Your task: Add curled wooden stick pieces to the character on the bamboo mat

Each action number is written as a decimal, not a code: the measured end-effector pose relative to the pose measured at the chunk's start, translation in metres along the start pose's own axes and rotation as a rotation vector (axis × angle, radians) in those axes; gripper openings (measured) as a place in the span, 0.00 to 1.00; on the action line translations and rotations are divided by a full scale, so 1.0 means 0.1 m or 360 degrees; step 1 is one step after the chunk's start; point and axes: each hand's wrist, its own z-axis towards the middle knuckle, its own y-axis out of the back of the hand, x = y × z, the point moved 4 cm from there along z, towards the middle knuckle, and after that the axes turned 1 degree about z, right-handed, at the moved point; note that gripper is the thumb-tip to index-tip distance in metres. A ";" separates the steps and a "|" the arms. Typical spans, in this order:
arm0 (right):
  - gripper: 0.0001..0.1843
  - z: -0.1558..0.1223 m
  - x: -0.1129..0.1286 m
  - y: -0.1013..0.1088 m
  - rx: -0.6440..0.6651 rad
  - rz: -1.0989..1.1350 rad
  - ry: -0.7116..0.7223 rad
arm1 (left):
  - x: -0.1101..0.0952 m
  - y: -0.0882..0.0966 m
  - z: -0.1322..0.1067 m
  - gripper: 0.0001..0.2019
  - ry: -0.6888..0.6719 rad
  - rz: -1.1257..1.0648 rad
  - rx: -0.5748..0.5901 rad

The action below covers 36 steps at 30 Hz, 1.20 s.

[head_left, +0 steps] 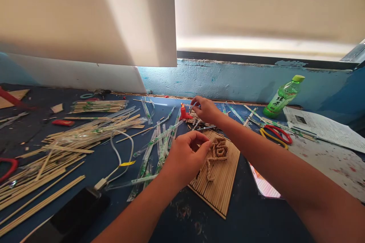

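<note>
My left hand [185,157] is curled in a pinch over the left edge of a flat mat of glued wooden sticks [221,182], holding something too small to make out. On the mat lies a pattern of short stick pieces [218,150]. My right hand [203,109] reaches further back, fingers pinched near a thin stick and a small red tool [184,113]. Both forearms cross the blue table.
Heaps of bamboo sticks [57,148] and clear wrappers [159,140] cover the left. A green bottle [282,97], red and yellow cutters [275,134] and a newspaper [322,127] sit right. A white cable [119,155] runs to a dark phone [76,209].
</note>
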 end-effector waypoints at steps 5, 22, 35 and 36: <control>0.07 0.00 0.01 0.00 -0.0014 0.0004 0.0018 | 0.00 0.00 0.00 0.11 0.0030 0.0030 0.0021; 0.07 -0.01 -0.02 0.01 -0.0014 -0.0012 -0.0036 | 0.03 -0.01 0.01 0.10 0.0072 0.0073 0.0034; 0.08 0.00 -0.05 0.01 0.0001 0.0056 -0.0088 | 0.05 -0.02 0.02 0.09 0.0061 0.0037 0.0003; 0.08 0.01 -0.05 0.01 0.0002 0.0070 -0.0098 | 0.05 -0.02 0.02 0.09 0.0056 0.0028 -0.0001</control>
